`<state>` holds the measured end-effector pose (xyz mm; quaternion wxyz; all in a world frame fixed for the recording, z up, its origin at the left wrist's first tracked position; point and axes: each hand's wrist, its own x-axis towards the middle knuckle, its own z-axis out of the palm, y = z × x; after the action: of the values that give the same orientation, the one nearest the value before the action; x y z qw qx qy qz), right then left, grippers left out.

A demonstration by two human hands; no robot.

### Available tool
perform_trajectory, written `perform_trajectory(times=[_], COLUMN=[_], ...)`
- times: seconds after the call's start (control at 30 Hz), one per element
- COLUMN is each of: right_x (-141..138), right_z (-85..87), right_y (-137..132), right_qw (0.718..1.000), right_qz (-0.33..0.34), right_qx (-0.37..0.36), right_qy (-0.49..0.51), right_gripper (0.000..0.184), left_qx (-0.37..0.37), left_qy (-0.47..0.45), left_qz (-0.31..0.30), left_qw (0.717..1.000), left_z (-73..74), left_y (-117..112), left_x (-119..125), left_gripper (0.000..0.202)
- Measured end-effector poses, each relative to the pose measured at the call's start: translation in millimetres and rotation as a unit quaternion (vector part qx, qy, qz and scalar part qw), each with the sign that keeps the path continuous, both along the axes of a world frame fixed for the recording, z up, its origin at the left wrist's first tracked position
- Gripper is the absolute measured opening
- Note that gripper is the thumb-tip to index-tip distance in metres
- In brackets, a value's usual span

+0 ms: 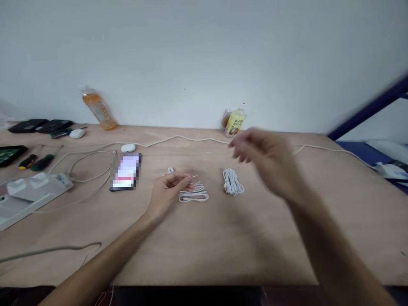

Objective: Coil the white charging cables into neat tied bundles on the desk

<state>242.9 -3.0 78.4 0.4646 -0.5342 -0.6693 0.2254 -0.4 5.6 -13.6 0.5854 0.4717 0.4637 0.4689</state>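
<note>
My left hand rests on the wooden table with its fingers curled and pinched on a thin wire end of a coiled white cable. That cable lies just right of the fingers. A second bundled white cable lies a little further right. My right hand hovers above the table behind that bundle, smeared by motion, fingers loosely spread and nothing visible in them.
A phone lies left of my left hand, with a white puck behind it. A long white cord runs along the back. Two bottles stand at the wall. Screwdrivers and a white tray sit far left.
</note>
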Motion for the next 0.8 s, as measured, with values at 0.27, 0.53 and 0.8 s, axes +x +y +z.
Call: perform_trajectory(times=[0.27, 0.53, 0.8], right_x=[-52, -55, -41], right_z=[-101.4, -111.2, -118.3], right_y=[3, 2, 4], right_qw=[0.972, 0.958, 0.988], right_qz=[0.102, 0.102, -0.017], right_qx=[-0.136, -0.145, -0.11], right_qy=[0.16, 0.225, 0.11], right_gripper=[0.029, 0.037, 0.034], left_qx=[-0.035, 0.015, 0.282], left_qy=[-0.038, 0.013, 0.316], left_qz=[-0.015, -0.051, -0.032], left_qw=[0.999, 0.999, 0.905], left_z=[0.2, -1.7, -4.9], left_y=[-1, -5, 2], left_x=[1, 2, -11], left_gripper=[0.051, 0.038, 0.023])
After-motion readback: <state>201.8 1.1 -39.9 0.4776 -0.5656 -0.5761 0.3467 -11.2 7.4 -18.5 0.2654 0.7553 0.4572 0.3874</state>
